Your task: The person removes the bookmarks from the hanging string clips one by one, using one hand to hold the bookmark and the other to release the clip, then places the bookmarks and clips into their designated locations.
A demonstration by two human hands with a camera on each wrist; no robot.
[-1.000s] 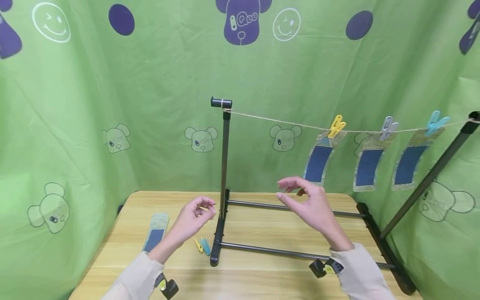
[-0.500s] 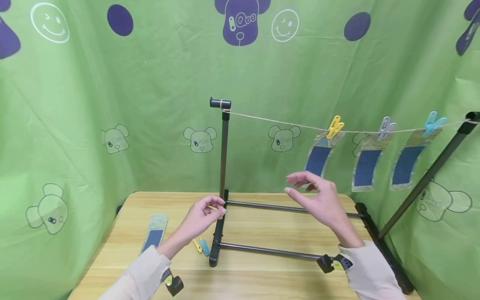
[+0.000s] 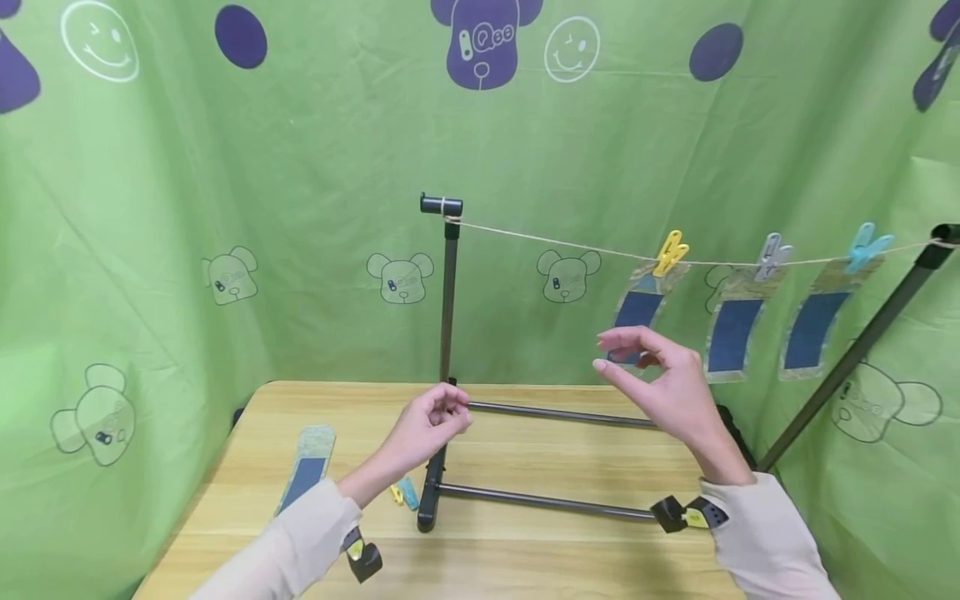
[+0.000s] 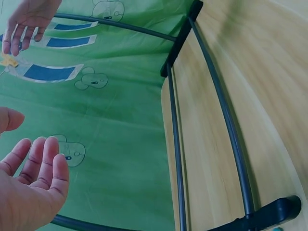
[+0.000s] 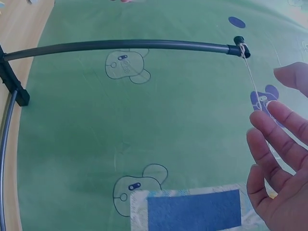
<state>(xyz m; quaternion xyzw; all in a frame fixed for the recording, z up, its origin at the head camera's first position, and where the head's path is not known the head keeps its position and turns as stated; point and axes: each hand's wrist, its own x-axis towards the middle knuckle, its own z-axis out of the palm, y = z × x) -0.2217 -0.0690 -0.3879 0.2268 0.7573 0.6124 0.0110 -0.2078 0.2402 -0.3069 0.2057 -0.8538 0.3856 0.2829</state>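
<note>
Neither hand gripped anything: left hand point(image 3: 431, 425) hung loosely curled by the rack post point(image 3: 448, 308), right hand point(image 3: 663, 379) open below the string point(image 3: 570, 245). Judged between pegging steps; next, the remaining card point(image 3: 306, 471) and loose pegs point(image 3: 403, 493) on the table point(image 3: 525, 542) would need picking up.

Bright, even light; wide-angle bending at edges.

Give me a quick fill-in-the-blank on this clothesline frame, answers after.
1. The number of pouches pegged on the string is ____.
2. The clip nearest the left post is coloured ____.
3. One more pouch lies flat on the ____.
4. Neither the left hand nor the right hand touches the ____.

Answers: three; yellow; table; string
</note>
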